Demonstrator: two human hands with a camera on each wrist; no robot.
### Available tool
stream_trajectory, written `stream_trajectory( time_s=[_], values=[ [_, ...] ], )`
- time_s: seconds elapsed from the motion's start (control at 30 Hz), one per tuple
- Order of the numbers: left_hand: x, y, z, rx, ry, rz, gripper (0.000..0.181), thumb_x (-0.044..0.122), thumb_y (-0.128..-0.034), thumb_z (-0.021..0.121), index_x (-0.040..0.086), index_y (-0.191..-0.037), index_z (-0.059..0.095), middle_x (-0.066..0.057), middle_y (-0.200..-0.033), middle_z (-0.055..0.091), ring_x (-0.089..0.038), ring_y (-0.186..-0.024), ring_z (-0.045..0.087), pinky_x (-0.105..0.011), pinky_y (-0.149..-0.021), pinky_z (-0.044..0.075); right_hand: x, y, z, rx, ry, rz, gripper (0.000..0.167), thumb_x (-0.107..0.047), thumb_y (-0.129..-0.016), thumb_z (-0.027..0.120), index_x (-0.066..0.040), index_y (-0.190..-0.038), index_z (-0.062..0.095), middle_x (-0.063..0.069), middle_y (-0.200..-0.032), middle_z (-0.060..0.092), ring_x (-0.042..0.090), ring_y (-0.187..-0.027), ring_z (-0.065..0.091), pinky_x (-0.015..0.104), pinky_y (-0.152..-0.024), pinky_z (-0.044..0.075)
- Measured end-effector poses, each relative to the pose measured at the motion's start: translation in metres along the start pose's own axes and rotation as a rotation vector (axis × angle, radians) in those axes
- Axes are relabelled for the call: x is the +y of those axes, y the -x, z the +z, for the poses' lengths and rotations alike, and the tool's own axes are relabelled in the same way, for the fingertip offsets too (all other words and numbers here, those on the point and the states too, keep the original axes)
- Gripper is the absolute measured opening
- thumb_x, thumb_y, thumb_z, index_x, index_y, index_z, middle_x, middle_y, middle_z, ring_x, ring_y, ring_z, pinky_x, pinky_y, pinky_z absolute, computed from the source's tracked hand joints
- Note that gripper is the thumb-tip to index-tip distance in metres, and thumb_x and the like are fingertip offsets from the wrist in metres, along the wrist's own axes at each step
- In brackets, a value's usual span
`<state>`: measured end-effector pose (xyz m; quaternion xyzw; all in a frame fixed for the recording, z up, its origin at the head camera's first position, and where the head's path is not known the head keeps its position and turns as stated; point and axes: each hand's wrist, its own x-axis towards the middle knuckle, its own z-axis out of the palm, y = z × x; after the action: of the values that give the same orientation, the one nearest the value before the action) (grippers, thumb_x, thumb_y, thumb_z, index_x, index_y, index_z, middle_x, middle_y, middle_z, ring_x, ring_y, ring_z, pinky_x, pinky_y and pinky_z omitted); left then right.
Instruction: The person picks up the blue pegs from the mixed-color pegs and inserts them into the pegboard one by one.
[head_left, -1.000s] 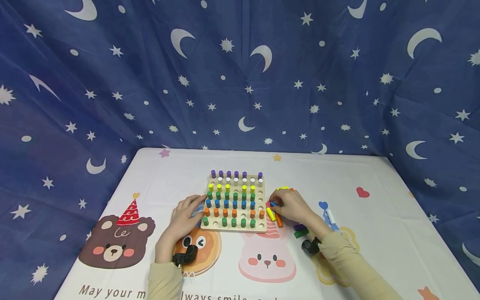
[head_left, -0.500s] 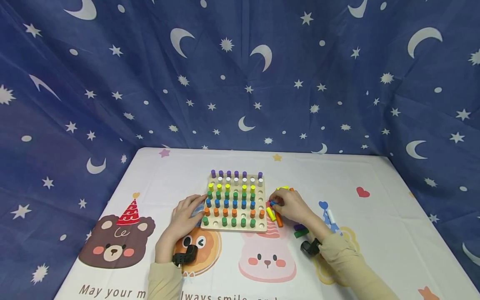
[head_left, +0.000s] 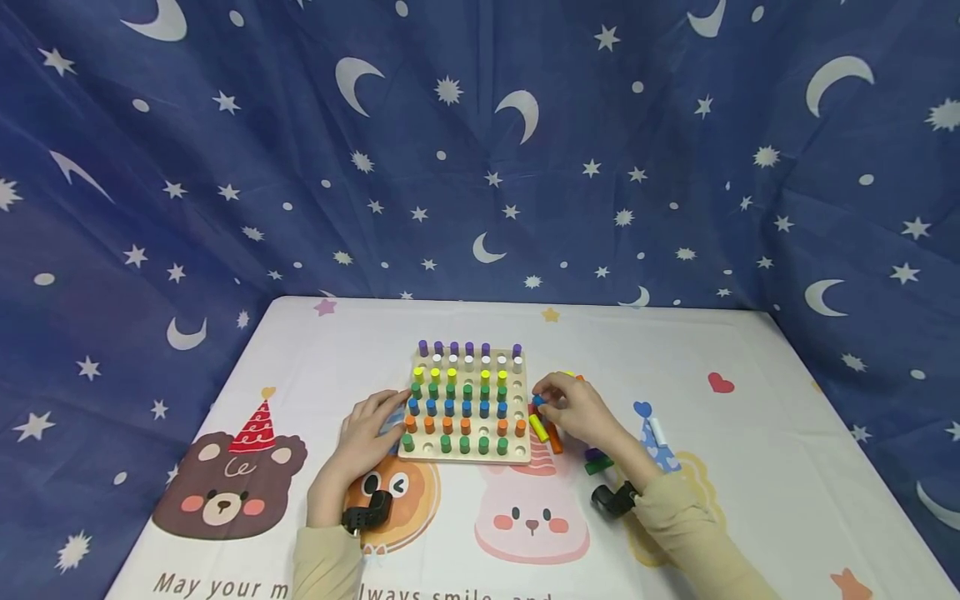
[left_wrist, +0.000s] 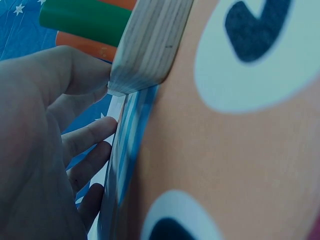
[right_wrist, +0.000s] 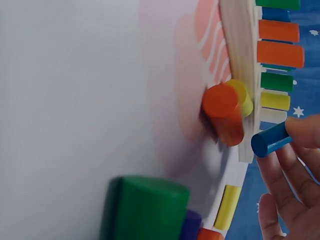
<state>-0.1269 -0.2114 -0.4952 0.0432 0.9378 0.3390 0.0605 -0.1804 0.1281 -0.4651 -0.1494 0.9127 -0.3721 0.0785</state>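
A wooden pegboard [head_left: 465,456] carries rows of coloured pegs, with a few bare holes, mostly toward its right side. My left hand [head_left: 367,433] rests against the board's left edge; the left wrist view shows the thumb touching the wooden corner [left_wrist: 150,50] and the other fingers loosely extended. Just off the right edge, my right hand [head_left: 583,412] pinches a blue peg [right_wrist: 270,140] between thumb and fingers. Below that hand lie a yellow peg [head_left: 538,428] and an orange peg [head_left: 554,438] on the cloth.
Green [head_left: 598,465] and purple pegs lie by the right wrist, and a white peg [head_left: 657,432] is farther right. Another yellow peg [right_wrist: 228,207] lies behind the right hand. A printed cloth [head_left: 360,333] covers the table, with a starry blue curtain [head_left: 420,183] behind.
My right hand has turned and lifted slightly, bringing the blue peg out toward the board's right edge. The left hand stays at the board. The head view has shifted a little.
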Motion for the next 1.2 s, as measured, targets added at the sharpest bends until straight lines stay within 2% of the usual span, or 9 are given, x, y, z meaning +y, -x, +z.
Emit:
stream_trajectory(
  time_s=[0.13,0.37,0.57,0.67,0.83,1.0,1.2],
  values=[
    [0.000,0.000,0.000,0.003,0.004,0.003,0.054,0.022,-0.0952,0.052,0.022,-0.148,0.039,-0.010,-0.151,0.034,-0.035,-0.139,0.025,-0.062,-0.109,0.019,-0.002,0.000,0.002,0.021,-0.052,-0.004,0.020,-0.005,-0.084,0.069,-0.011,-0.103,0.066,0.001,-0.090,0.065,0.015,-0.082,0.056,0.035,-0.082,0.052],
    [-0.001,0.000,0.000,0.011,0.003,0.011,0.054,0.021,-0.0948,0.052,0.022,-0.147,0.040,-0.011,-0.151,0.035,-0.035,-0.138,0.026,-0.062,-0.109,0.018,-0.002,0.000,0.008,0.040,-0.124,-0.062,0.020,-0.004,-0.084,0.068,-0.010,-0.103,0.064,0.003,-0.093,0.065,0.014,-0.083,0.057,0.041,-0.086,0.053],
    [-0.001,0.000,0.001,0.012,0.006,0.013,0.054,0.022,-0.0949,0.052,0.022,-0.147,0.040,-0.011,-0.151,0.035,-0.035,-0.138,0.026,-0.062,-0.109,0.019,-0.006,0.000,0.011,0.058,-0.146,-0.064,0.020,-0.005,-0.084,0.069,-0.012,-0.103,0.065,0.006,-0.092,0.066,0.014,-0.082,0.056,0.025,-0.072,0.047],
    [-0.001,0.000,0.001,0.011,0.005,0.014,0.054,0.022,-0.0949,0.052,0.021,-0.147,0.040,-0.011,-0.151,0.035,-0.036,-0.138,0.026,-0.062,-0.109,0.019,-0.009,0.000,0.013,0.057,-0.171,-0.047,0.021,-0.005,-0.084,0.069,-0.011,-0.103,0.065,0.009,-0.095,0.067,0.015,-0.083,0.056,0.022,-0.073,0.046],
    [0.000,0.000,0.001,0.008,0.004,0.009,0.054,0.022,-0.0948,0.053,0.021,-0.147,0.040,-0.011,-0.151,0.035,-0.035,-0.139,0.026,-0.062,-0.109,0.019,-0.010,-0.001,0.018,0.060,-0.197,-0.031,0.021,-0.004,-0.084,0.069,-0.012,-0.104,0.064,0.010,-0.097,0.067,0.015,-0.084,0.057,0.026,-0.077,0.048],
    [0.000,0.000,0.000,0.013,0.003,0.012,0.054,0.022,-0.0948,0.053,0.021,-0.147,0.040,-0.011,-0.150,0.035,-0.036,-0.138,0.026,-0.062,-0.108,0.019,-0.010,-0.001,0.022,0.069,-0.205,-0.060,0.021,-0.003,-0.085,0.069,-0.011,-0.103,0.064,0.011,-0.098,0.068,0.014,-0.084,0.058,0.029,-0.079,0.049],
    [0.000,0.000,0.000,0.009,-0.002,0.015,0.054,0.023,-0.0953,0.052,0.021,-0.147,0.040,-0.011,-0.151,0.035,-0.036,-0.138,0.026,-0.062,-0.108,0.019,-0.010,0.000,0.023,0.064,-0.233,-0.045,0.023,-0.001,-0.084,0.068,-0.012,-0.103,0.063,0.008,-0.097,0.067,0.016,-0.086,0.060,0.032,-0.081,0.049]
  ],
)
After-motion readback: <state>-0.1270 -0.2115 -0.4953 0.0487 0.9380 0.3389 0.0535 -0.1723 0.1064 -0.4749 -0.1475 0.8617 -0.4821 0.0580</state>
